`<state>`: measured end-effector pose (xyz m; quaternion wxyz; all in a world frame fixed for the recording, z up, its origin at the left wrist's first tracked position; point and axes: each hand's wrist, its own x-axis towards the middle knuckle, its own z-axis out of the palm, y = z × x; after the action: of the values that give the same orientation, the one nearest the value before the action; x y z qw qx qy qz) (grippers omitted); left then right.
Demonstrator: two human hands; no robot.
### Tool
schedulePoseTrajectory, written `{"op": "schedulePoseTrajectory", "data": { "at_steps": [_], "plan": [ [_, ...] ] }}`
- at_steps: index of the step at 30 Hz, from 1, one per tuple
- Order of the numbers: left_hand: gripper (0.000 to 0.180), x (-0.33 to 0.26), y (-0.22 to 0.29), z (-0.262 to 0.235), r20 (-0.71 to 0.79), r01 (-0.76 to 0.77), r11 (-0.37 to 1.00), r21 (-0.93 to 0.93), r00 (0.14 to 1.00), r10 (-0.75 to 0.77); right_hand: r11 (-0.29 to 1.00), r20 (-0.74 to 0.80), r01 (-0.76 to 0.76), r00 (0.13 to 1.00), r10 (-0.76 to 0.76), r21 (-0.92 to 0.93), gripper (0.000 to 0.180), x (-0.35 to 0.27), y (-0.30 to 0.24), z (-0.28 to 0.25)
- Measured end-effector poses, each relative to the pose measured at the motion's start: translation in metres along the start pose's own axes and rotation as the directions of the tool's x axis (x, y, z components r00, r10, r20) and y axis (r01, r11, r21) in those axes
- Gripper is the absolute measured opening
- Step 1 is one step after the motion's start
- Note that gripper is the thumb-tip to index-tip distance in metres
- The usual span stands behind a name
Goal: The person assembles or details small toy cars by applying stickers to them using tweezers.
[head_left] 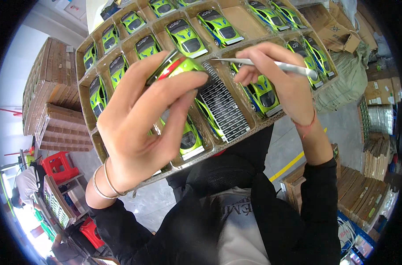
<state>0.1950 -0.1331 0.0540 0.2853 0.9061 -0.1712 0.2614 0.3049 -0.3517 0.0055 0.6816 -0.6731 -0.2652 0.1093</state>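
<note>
Toy car (176,66) in left hand (143,123) above divided tray (88,95); tweezers (271,65) in right hand (280,79), sticker sheet (223,106) between them.

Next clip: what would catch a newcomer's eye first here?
The left hand in the middle, gripping a shiny green toy car, with the right hand beside it holding metal tweezers pointed at the car. Behind them, a cardboard tray of compartments filled with matching green cars stretches across the top, and a striped black-and-white sticker sheet lies in one compartment just below the tweezers.
</note>
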Motion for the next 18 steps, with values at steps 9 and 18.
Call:
{"op": "schedulePoseTrajectory", "data": {
  "at_steps": [9, 18],
  "plan": [
    [0.028, 0.0, -0.002, 0.001, 0.042, 0.02, 1.0, 0.018, 0.999, -0.021, 0.99, 0.11, -0.135, 0.984, 0.14, -0.05, 0.031, 0.047, 0.025, -0.001],
    [0.029, 0.0, -0.011, 0.005, 0.059, 0.036, 0.998, -0.057, 0.998, -0.032, 0.99, 0.105, -0.135, 0.985, 0.138, -0.04, 0.027, 0.048, 0.033, -0.002]
  ]
}}
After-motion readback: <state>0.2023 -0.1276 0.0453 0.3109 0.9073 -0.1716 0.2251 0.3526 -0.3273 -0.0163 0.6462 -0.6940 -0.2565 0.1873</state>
